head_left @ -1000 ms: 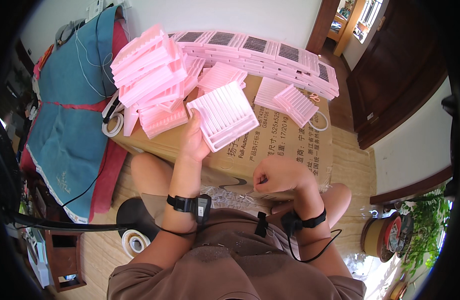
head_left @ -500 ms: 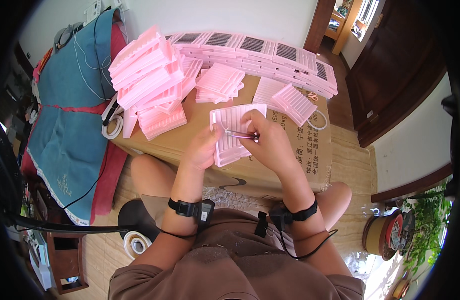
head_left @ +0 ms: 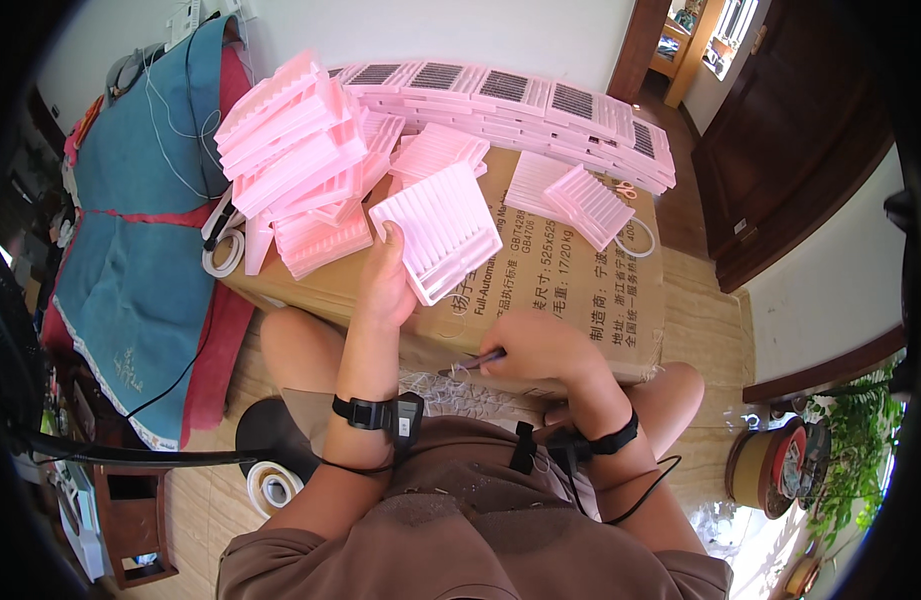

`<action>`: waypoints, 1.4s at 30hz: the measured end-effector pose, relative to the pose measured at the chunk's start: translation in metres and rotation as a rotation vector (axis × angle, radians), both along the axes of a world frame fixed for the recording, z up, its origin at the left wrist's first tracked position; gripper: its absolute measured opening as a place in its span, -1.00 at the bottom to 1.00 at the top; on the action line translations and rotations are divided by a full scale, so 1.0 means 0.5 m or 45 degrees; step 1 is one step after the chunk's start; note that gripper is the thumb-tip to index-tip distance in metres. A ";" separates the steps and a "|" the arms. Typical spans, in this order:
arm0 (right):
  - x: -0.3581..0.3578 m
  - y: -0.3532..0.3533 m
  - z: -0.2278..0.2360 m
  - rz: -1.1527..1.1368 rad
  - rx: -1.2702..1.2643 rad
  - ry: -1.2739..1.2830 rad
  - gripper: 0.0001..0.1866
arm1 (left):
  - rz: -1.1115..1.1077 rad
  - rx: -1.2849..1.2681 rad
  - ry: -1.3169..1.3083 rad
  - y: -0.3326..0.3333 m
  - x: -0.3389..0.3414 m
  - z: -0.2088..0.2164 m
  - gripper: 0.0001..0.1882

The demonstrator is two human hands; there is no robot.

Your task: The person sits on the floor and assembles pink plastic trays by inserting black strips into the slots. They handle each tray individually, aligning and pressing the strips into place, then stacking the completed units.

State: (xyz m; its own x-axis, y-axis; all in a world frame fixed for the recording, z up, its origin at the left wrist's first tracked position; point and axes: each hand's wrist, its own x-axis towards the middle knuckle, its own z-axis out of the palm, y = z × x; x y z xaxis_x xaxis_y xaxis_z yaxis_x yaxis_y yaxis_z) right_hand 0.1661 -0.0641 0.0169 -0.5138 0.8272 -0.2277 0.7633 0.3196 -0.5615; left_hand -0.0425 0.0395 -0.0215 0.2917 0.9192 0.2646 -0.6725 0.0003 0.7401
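So my work surface was just a big brown cardboard box (head_left: pixel 325 297) with dark printing across the top, parked right in front of my knees. On my left I had a messy, leaning pile of pink trays (head_left: pixel 295 165). A smaller pink stack (head_left: pixel 442 148) sat toward the middle, and along the far side ran a long row of stacked trays (head_left: pixel 510 92), dark pieces in the top ones. Over on my right, one ridged tray (head_left: pixel 588 198) overlapped a flatter tray (head_left: pixel 530 178), near orange-handled scissors (head_left: pixel 626 190) and a white ring (head_left: pixel 648 236). Honestly couldn't tell if the white coil (head_left: pixel 224 258) by the left corner was actually on the box.
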 end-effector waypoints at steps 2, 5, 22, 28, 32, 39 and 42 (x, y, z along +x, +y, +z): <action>-0.024 0.011 -0.029 -0.199 0.229 0.067 -0.76 | 0.141 -0.003 0.058 0.004 0.002 -0.003 -0.18; -0.050 0.029 -0.058 -0.307 0.342 0.081 -0.70 | 0.239 0.007 0.117 0.010 -0.001 -0.004 -0.17; 0.162 0.006 -0.042 -0.751 0.112 0.229 -0.71 | -0.034 -0.462 0.173 -0.029 0.130 -0.021 -0.32; 0.233 -0.017 -0.026 -1.188 0.020 0.434 -0.76 | -0.452 -0.330 1.450 -0.019 0.072 0.035 -0.34; 0.206 -0.012 -0.026 -0.921 0.232 0.400 -0.79 | -0.576 -0.040 1.520 -0.025 0.054 0.077 -0.44; 0.130 0.019 -0.010 -0.555 0.117 0.557 -0.82 | -0.395 0.454 1.216 -0.047 0.112 -0.001 -0.68; 0.142 0.021 -0.005 -0.552 0.134 0.613 -0.83 | -0.475 0.384 1.440 -0.024 0.085 -0.014 -0.75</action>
State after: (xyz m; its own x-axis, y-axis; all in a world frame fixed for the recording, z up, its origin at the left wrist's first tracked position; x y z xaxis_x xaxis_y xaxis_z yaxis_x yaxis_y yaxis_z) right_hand 0.2370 -0.0535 0.0146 -0.1527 0.9875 0.0379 0.5062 0.1111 -0.8552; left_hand -0.0003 0.0276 -0.0285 0.7266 0.6764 -0.1207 0.3529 -0.2167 0.9102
